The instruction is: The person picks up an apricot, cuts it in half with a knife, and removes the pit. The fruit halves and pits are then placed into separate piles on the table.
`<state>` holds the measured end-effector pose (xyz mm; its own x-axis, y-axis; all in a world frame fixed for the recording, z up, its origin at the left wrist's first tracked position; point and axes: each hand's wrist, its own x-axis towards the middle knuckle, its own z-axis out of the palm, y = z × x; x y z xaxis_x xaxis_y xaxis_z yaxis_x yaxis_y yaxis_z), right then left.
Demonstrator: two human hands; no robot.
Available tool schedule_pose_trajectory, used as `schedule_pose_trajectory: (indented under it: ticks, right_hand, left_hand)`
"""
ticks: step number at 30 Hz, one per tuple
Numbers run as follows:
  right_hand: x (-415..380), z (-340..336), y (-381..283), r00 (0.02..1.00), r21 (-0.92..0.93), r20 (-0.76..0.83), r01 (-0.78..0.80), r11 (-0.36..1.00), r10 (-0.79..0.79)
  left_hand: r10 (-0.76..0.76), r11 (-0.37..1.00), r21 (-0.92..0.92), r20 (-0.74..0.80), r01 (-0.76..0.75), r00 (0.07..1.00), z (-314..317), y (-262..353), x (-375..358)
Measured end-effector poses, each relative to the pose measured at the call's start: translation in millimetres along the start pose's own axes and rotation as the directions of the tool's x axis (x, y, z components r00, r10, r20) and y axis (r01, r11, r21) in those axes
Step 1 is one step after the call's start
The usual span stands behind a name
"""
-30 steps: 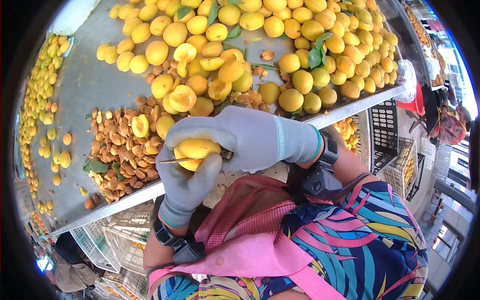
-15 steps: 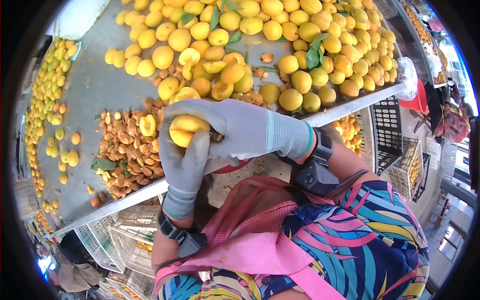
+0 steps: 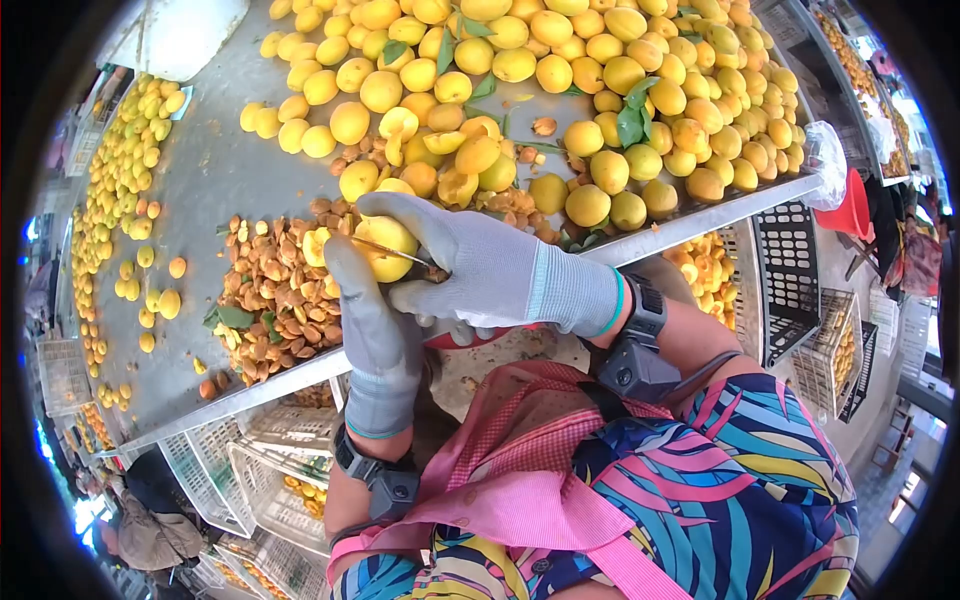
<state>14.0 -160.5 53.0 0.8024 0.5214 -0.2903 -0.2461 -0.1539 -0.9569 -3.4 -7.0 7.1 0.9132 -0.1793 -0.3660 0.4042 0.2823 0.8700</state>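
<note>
Both of my hands wear grey gloves and meet over the table's front edge. My left hand (image 3: 372,310) is closed around a yellow apricot (image 3: 388,240). A small knife (image 3: 390,250) is gripped in my right hand (image 3: 475,255), its thin blade lying across the apricot; fingers hide most of the handle. My right thumb and forefinger are close to the fruit. Left of my hands lies a heap of brown apricot pits (image 3: 270,310). Beyond them, cut apricots (image 3: 450,150) rest among whole ones.
Whole apricots (image 3: 620,75) with green leaves cover the back and right of the metal table (image 3: 220,180). More fruit (image 3: 120,170) lies far left. Crates (image 3: 785,280) stand below at right, others (image 3: 280,480) at lower left. A red bucket (image 3: 845,205) stands at right.
The knife blade now shows across the apricot, which earlier had an open split between my fingers. My right hand has shifted slightly down and right. The whole view has shifted a little.
</note>
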Motion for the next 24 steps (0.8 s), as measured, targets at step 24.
schedule_pose_trajectory:
  ticks: [24]
  right_hand:
    - [17,10,31,0.846,-0.369,-0.156,0.429,0.825,-0.510]
  left_hand:
    - [0.394,0.857,0.366,-0.009,-0.364,0.919,-4,4,-1]
